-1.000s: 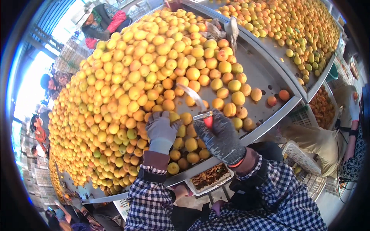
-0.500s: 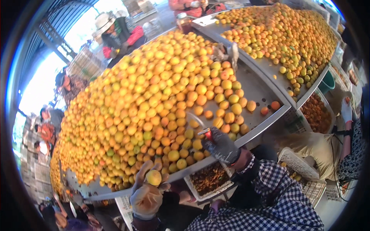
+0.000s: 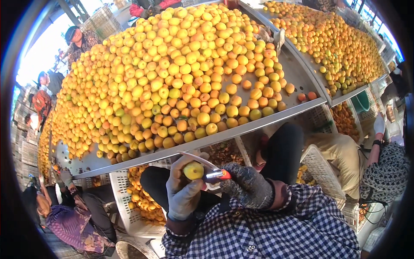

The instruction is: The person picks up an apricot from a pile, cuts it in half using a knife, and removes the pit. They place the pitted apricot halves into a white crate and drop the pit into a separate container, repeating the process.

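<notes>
In front of my chest, my gloved left hand (image 3: pixel 183 190) holds one yellow-green apricot (image 3: pixel 193 171) between thumb and fingers. My right hand (image 3: pixel 248 185), in a dark grey knitted glove, is closed round a curved knife (image 3: pixel 224 174) with a red handle. The blade arches over the held fruit at its upper right; I cannot tell whether it touches the skin. Beyond both hands a large heap of apricots (image 3: pixel 142 82) covers the metal sorting table (image 3: pixel 297 108).
Below the table edge stands a white crate of halved apricots (image 3: pixel 125 196), left of my knees. Another white crate (image 3: pixel 321 172) is at my right, near a seated co-worker (image 3: pixel 384 172). A second person (image 3: pixel 79 224) sits at left. A green bucket (image 3: pixel 361 102) stands far right.
My hands have come together in front of me. The left has brought its apricot back from the table edge, and the right has drawn the knife from over the heap. My view has shifted.
</notes>
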`<state>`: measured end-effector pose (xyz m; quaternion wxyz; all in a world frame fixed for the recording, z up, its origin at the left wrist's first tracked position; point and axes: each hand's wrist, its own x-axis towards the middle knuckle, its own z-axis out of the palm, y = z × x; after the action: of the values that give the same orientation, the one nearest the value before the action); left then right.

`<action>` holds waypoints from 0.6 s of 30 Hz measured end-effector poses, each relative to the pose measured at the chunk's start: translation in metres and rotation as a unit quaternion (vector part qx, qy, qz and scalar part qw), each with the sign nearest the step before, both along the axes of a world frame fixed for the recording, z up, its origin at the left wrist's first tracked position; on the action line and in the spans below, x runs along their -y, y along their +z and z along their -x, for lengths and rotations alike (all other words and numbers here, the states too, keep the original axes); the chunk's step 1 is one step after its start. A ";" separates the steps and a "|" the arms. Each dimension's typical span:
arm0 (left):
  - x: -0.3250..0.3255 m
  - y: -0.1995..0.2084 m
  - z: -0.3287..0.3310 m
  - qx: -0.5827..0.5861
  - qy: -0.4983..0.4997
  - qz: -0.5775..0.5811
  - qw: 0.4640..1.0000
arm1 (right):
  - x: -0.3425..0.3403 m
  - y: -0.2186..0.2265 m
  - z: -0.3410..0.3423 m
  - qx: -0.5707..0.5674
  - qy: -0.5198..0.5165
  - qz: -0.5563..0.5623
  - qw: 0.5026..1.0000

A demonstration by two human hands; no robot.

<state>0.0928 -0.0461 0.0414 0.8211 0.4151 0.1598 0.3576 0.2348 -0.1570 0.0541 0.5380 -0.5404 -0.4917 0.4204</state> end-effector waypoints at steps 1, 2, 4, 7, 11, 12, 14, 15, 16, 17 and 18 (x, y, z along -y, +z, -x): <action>0.002 -0.002 0.006 -0.034 -0.010 -0.039 0.999 | 0.001 -0.003 0.005 0.012 -0.014 -0.019 1.000; 0.003 -0.001 0.009 -0.068 -0.020 -0.078 0.994 | 0.001 -0.001 0.007 0.014 -0.013 -0.015 1.000; 0.005 0.002 0.011 -0.074 -0.028 -0.093 0.993 | 0.001 0.005 0.011 0.112 -0.034 -0.032 0.993; 0.016 0.002 0.006 -0.038 0.022 -0.025 0.999 | 0.003 -0.005 0.017 0.132 -0.030 0.018 0.991; 0.013 -0.008 0.007 -0.102 0.041 -0.031 0.993 | -0.001 0.003 0.027 0.228 -0.030 0.043 0.972; 0.012 -0.011 0.006 -0.128 0.069 -0.063 0.987 | -0.003 0.011 0.030 0.242 -0.026 0.066 0.968; 0.013 -0.009 0.003 -0.155 0.097 -0.094 0.979 | -0.007 0.015 0.033 0.253 -0.020 0.089 0.963; 0.017 -0.008 -0.002 -0.175 0.150 -0.048 0.972 | -0.009 0.014 0.034 0.280 0.006 0.094 0.955; 0.018 -0.008 -0.005 -0.192 0.204 -0.002 0.960 | -0.011 0.012 0.034 0.307 0.033 0.097 0.946; 0.016 -0.014 -0.005 -0.191 0.234 -0.037 0.953 | -0.013 0.011 0.034 0.306 0.034 0.097 0.946; 0.016 -0.013 -0.006 -0.192 0.235 -0.037 0.952 | -0.015 0.010 0.035 0.343 0.057 0.111 0.931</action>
<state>0.0986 -0.0619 0.0280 0.6519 0.4566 0.3944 0.4594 0.1999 -0.1422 0.0645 0.2480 -0.6791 -0.6266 0.2910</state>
